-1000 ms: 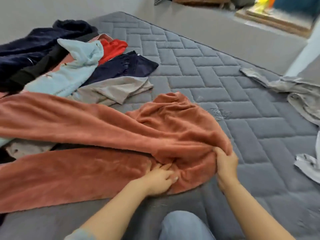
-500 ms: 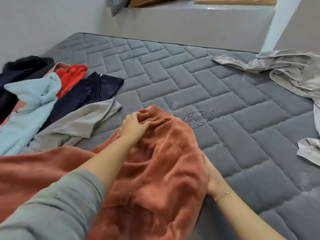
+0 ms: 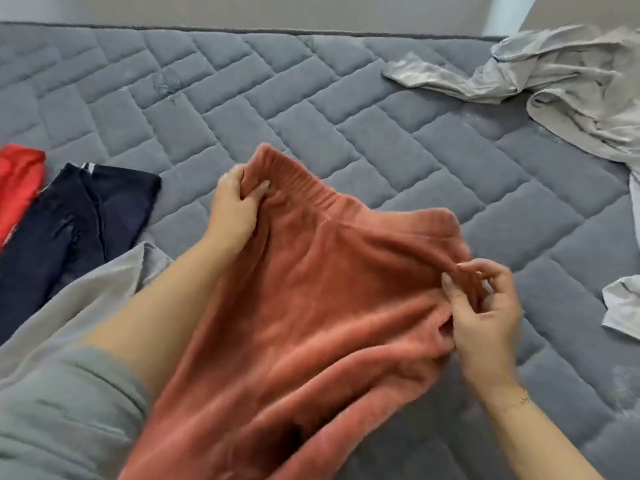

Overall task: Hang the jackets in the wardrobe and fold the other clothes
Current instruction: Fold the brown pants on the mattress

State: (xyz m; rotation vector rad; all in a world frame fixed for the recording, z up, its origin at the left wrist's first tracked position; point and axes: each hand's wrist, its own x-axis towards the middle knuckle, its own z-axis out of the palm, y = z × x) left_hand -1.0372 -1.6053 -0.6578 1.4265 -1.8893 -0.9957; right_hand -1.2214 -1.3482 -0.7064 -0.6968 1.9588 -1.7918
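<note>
Rust-coloured fleece trousers [image 3: 311, 299] lie stretched across the grey quilted mattress [image 3: 363, 109], their ribbed waistband pointing away from me. My left hand [image 3: 232, 206] pinches the waistband's left corner. My right hand [image 3: 485, 313] grips the right edge of the trousers, with fabric bunched between thumb and fingers. The legs run off the bottom of the frame.
A navy garment [image 3: 69, 230] and a red garment [image 3: 17, 181] lie at the left. A grey garment [image 3: 86, 289] lies under my left forearm. A crumpled light-grey garment [image 3: 561, 84] lies at the far right, with another pale piece [image 3: 623, 306] at the right edge.
My left hand has gone from pressing the fabric to gripping the waistband corner. My right hand has taken hold of the right edge, and the waistband is now spread between both hands. The view has swung right.
</note>
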